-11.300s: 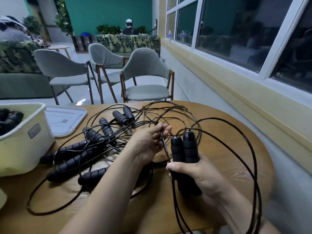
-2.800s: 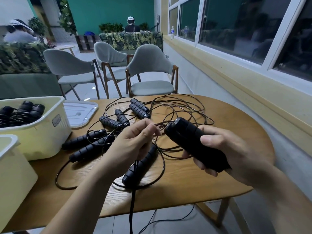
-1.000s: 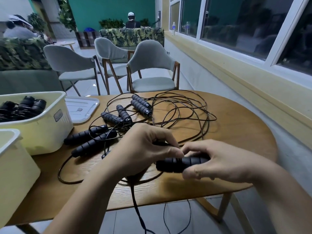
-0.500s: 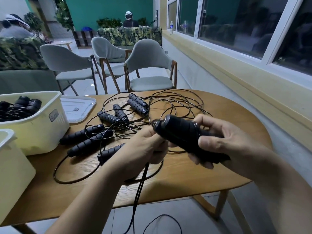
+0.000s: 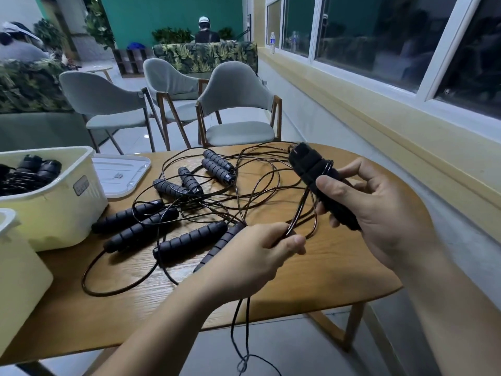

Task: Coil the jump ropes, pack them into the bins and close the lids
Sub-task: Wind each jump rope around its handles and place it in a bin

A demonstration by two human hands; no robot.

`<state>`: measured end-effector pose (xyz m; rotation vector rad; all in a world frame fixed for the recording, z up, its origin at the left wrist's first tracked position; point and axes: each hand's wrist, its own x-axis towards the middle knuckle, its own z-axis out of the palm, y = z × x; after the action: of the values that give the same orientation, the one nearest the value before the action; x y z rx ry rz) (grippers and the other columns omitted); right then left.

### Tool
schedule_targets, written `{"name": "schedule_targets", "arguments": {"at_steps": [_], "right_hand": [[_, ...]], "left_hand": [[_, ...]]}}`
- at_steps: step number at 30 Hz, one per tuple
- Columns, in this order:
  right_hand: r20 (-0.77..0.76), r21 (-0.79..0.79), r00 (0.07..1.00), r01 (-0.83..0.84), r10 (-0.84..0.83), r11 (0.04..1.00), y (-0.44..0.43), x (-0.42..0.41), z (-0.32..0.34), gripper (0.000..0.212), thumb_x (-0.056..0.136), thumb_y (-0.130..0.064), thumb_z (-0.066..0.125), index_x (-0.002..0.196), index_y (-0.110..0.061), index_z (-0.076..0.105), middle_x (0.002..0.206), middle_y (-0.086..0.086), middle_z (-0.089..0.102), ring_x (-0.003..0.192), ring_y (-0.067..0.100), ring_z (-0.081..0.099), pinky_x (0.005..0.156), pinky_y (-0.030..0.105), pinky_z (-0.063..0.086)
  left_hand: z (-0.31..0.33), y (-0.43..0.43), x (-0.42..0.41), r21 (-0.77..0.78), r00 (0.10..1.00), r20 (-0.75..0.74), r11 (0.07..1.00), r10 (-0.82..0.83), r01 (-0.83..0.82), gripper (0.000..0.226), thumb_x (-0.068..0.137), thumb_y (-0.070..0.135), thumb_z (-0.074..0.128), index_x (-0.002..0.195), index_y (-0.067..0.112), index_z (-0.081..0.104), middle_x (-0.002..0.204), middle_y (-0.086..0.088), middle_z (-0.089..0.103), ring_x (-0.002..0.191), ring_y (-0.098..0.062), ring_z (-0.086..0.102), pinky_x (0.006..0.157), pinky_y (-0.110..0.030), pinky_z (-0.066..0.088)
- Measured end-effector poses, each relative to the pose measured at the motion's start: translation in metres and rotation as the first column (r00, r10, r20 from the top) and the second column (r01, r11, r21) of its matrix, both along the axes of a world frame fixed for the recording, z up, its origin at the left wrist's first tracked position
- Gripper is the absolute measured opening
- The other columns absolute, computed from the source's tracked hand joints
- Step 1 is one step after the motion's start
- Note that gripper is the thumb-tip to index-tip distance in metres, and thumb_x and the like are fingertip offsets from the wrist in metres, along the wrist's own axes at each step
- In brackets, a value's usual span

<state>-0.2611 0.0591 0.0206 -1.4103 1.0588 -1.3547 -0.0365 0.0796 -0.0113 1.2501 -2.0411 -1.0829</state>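
Right hand (image 5: 379, 210) is clamped around a pair of black handles (image 5: 320, 183), held together and tilted up above the desk (image 5: 339, 272), a few turns of cord (image 5: 302, 213) already crossing them. Left hand (image 5: 257, 256) is closed too — pinching that same cord where it drops from the handles, and the slack runs under the palm and hangs off the near edge of the desk toward the floor.

Behind the hands, the loose jump ropes (image 5: 173, 213) lie in a tangle on the wood: ribbed black grips scattered in pairs, thin cords looping over and through each other.

At the left edge — a cream bin (image 5: 67, 210), lid off, with coiled ropes (image 5: 29, 172) already packed inside, dark grips showing above the rim. A flat clear lid (image 5: 119, 175) rests on the desk just behind it. A second cream bin (image 5: 16, 267) sits nearer, at the frame edge; its contents cannot be seen.
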Motion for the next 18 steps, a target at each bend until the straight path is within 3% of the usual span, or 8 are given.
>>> {"name": "schedule_targets", "arguments": {"at_steps": [2,6,10,13,16,18], "right_hand": [[-0.072,-0.02,0.997,0.039,-0.04,0.999,0.0,0.003,-0.002,0.045,0.081,-0.036,0.085,0.11,-0.007,0.065,0.1,0.019,0.076,0.077,0.028,0.077,0.058,0.036,0.057],[-0.283,-0.029,0.957,0.064,-0.069,0.998,0.0,0.006,-0.006,0.039,0.074,-0.047,0.089,0.099,-0.023,0.07,0.099,0.002,0.078,0.077,0.023,0.078,0.06,0.042,0.06],[-0.485,0.057,0.873,-0.02,0.045,0.998,0.001,0.01,-0.009,0.038,0.069,-0.056,0.085,0.095,-0.032,0.07,0.094,-0.004,0.077,0.074,0.014,0.075,0.06,0.03,0.056],[-0.45,0.136,0.875,-0.128,0.177,0.982,0.001,0.014,-0.011,0.033,0.079,-0.049,0.085,0.099,-0.026,0.07,0.091,0.004,0.079,0.08,0.026,0.078,0.065,0.043,0.058],[-0.384,0.214,0.873,-0.233,0.301,0.948,0.003,0.015,-0.009,0.025,0.089,-0.036,0.084,0.102,-0.021,0.07,0.094,0.006,0.079,0.085,0.03,0.079,0.066,0.044,0.056],[-0.373,0.283,0.833,-0.318,0.409,0.905,0.006,0.019,-0.006,0.023,0.091,-0.031,0.083,0.104,-0.017,0.07,0.096,0.006,0.079,0.087,0.03,0.079,0.067,0.044,0.055]], "left_hand": [[0.005,0.003,0.002,-0.088,0.995,0.098,0.996,-0.013,0.021,0.026,0.108,0.047,0.055,0.1,0.031,0.073,0.065,0.02,0.057,0.058,-0.002,0.051,0.059,-0.033,0.044],[0.012,0.006,0.009,-0.172,0.991,0.133,0.984,-0.022,0.045,0.024,0.107,0.045,0.057,0.097,0.031,0.074,0.071,0.01,0.061,0.061,-0.008,0.056,0.06,-0.04,0.048],[0.019,0.005,0.02,-0.213,0.996,0.087,0.976,-0.032,0.05,0.023,0.106,0.04,0.063,0.092,0.027,0.077,0.061,0.013,0.056,0.053,-0.004,0.049,0.052,-0.035,0.04],[0.024,0.004,0.031,-0.169,0.999,-0.043,0.985,-0.03,0.022,0.022,0.103,0.037,0.068,0.089,0.023,0.078,0.055,0.011,0.052,0.05,-0.008,0.045,0.048,-0.029,0.034],[0.027,-0.002,0.044,-0.084,0.972,-0.231,0.995,0.028,-0.048,0.022,0.1,0.037,0.073,0.088,0.019,0.078,0.06,-0.002,0.051,0.052,-0.02,0.041,0.048,-0.034,0.028],[0.029,-0.005,0.05,-0.097,0.961,-0.273,0.993,0.044,-0.073,0.025,0.096,0.041,0.078,0.086,0.019,0.077,0.062,-0.006,0.055,0.053,-0.019,0.044,0.049,-0.032,0.03]]}}
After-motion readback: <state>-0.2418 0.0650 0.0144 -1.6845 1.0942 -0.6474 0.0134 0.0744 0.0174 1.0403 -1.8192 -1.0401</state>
